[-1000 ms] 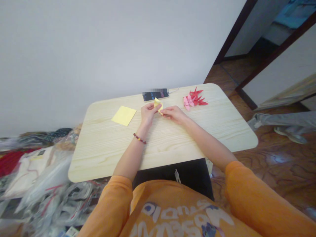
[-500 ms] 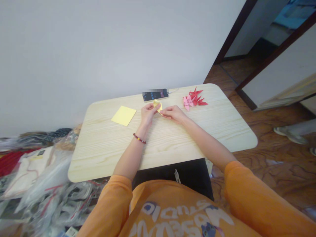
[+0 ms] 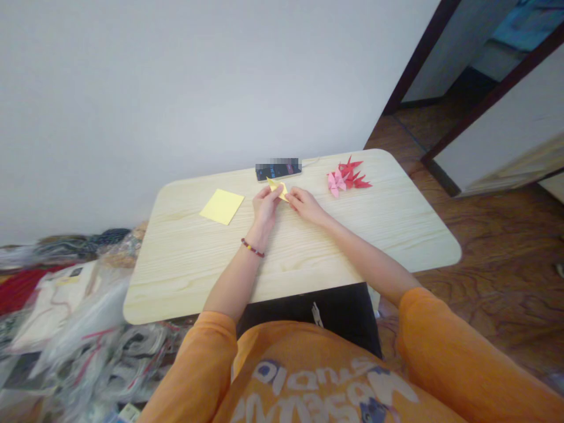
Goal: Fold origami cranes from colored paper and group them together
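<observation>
Held between both hands, a small folded piece of yellow paper point(image 3: 277, 188), pointed at its ends, raised only a little above a pale wooden table with rounded corners point(image 3: 185, 279), and near the far edge of it. Left hand point(image 3: 265, 207): fingers close together, not spread, with thumb and fingertips pinching the left part of the paper, and a dark red bead bracelet point(image 3: 252, 248) around the wrist. Right hand point(image 3: 306, 205): fingers also close together, fingertips pinching the right tip of the same paper. Just behind the paper, a black smartphone point(image 3: 278, 172) lying flat, its upper edge blurred, and a thin pale cable point(image 3: 311, 161) going from it along the table. Left of the hands, near them, a flat square sheet of pale yellow paper point(image 3: 221, 207). Right of the hands, a small heap of red and pink paper cranes point(image 3: 346, 178), not touching the right hand. Beyond the table on the left side, a pile of clear plastic bags point(image 3: 88, 346), and on the right side a brown wooden floor point(image 3: 497, 282).
</observation>
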`<state>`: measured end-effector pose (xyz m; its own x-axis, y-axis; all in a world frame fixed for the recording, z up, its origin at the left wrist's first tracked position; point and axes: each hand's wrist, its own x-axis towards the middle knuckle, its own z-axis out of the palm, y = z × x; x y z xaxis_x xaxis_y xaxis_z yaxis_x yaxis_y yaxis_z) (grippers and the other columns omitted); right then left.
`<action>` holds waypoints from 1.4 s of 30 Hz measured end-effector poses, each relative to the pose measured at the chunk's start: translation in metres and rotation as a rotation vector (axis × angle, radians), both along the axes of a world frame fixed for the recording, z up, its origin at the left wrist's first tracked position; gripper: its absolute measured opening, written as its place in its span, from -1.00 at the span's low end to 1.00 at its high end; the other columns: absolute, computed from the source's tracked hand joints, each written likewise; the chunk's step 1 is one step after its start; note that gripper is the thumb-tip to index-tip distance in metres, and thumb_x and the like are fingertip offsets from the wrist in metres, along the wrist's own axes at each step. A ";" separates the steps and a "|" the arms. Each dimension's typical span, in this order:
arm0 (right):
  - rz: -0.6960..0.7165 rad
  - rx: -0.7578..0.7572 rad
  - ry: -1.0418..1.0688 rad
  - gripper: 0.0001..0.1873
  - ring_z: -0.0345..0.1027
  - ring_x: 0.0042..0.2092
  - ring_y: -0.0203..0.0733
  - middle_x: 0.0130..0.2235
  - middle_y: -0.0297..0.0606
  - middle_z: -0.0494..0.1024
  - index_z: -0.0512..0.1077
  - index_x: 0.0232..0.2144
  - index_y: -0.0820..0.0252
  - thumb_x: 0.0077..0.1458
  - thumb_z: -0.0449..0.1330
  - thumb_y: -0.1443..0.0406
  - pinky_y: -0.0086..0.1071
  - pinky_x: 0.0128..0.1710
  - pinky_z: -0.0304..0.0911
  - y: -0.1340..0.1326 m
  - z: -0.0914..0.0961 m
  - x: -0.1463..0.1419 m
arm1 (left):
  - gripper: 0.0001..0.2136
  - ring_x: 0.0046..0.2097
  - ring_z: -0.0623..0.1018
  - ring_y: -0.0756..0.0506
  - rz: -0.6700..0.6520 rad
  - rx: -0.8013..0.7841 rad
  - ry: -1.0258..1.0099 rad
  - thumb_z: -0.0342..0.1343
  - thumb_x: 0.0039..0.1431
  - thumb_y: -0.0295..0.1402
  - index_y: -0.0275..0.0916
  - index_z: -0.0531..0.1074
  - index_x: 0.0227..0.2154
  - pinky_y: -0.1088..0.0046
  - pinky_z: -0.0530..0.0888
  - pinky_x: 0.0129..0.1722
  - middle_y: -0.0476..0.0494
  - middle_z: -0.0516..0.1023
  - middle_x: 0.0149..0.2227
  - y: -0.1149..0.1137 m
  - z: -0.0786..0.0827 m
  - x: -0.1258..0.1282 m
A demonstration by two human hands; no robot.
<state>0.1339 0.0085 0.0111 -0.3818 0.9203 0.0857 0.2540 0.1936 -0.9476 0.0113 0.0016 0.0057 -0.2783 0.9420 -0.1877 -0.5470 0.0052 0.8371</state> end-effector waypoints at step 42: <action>-0.061 -0.441 0.329 -0.63 -0.10 -0.67 -0.57 -0.72 -0.49 0.24 0.41 -0.62 0.35 -0.42 0.49 0.25 -0.54 -0.73 -0.27 0.020 0.012 0.031 | -0.47 -0.52 0.48 0.01 -0.607 -0.060 0.452 0.43 -0.46 -0.37 -0.25 0.27 -0.38 0.51 0.33 -0.44 0.02 0.53 -0.55 -0.013 0.014 -0.008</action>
